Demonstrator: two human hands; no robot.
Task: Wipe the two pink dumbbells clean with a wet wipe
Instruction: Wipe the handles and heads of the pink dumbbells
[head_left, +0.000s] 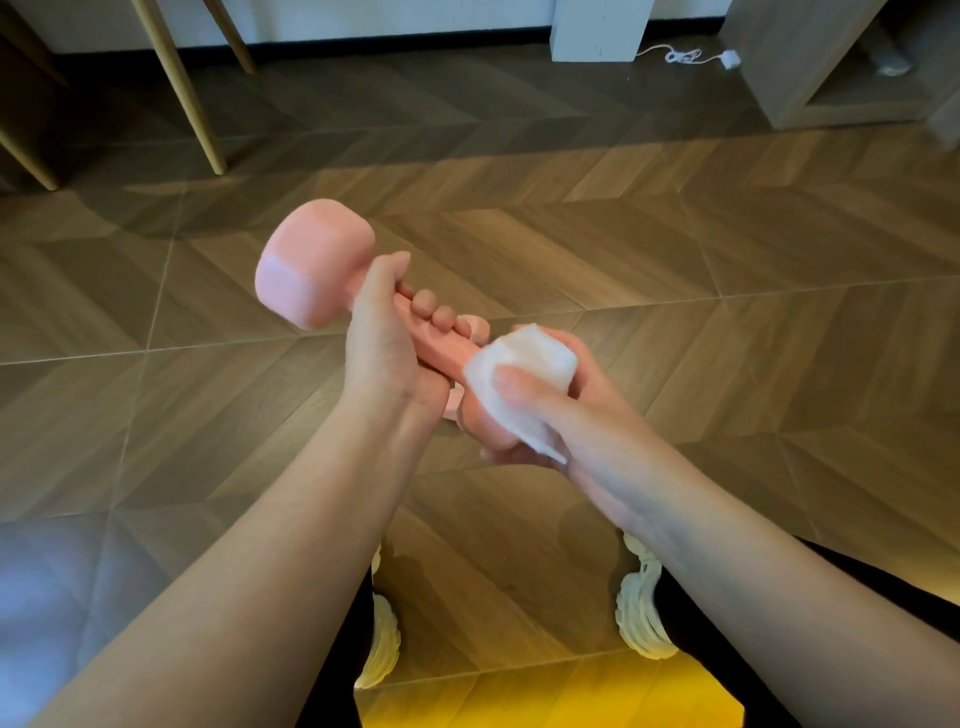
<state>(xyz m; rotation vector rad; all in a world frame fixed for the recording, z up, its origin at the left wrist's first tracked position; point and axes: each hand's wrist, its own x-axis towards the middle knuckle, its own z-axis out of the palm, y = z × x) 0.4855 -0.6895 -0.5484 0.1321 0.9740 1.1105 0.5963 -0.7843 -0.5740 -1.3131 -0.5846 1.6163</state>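
A pink dumbbell is held up above the floor, tilted, with one head at upper left. My left hand grips its handle, fingers curled round the bar. My right hand holds a white wet wipe wrapped over the dumbbell's lower head, thumb pressing on the wipe. Small pink parts of a second dumbbell show on the floor behind my hands; most of it is hidden.
Wood-pattern floor spreads all around. Wooden furniture legs stand at far left. A white post with a white cable and a grey cabinet stand at the back right. My white shoes are below.
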